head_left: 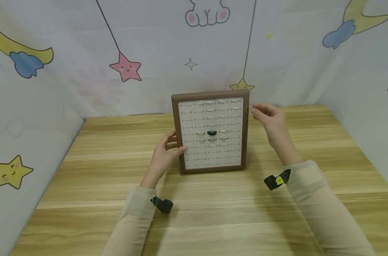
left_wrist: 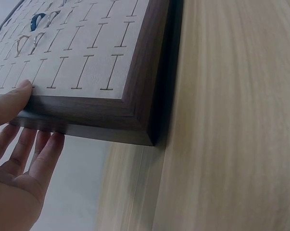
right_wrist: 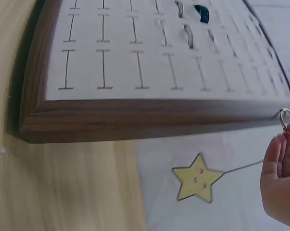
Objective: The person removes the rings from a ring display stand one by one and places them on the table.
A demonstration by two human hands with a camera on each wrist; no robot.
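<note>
A ring display board (head_left: 210, 95) with a brown wooden frame and a white slotted pad stands tilted on the table. At its left side my left hand (head_left: 163, 153) grips the frame, thumb on the front and fingers behind the edge. My right hand (head_left: 273, 122) pinches a thin gold ring (right_wrist: 282, 119) between thumb and fingertips, beside the frame's upper right edge. Several rings sit in the middle slots, among them a wide black ring (head_left: 212, 133) and a gold-toned ring (head_left: 200, 134) to its left.
The board stands on a wood-grain table (head_left: 213, 213). Behind and at both sides hangs a pale cloth (head_left: 161, 42) printed with stars, moons and clouds. Black wrist cameras are strapped at the left cuff (head_left: 141, 193) and the right cuff (head_left: 306, 174).
</note>
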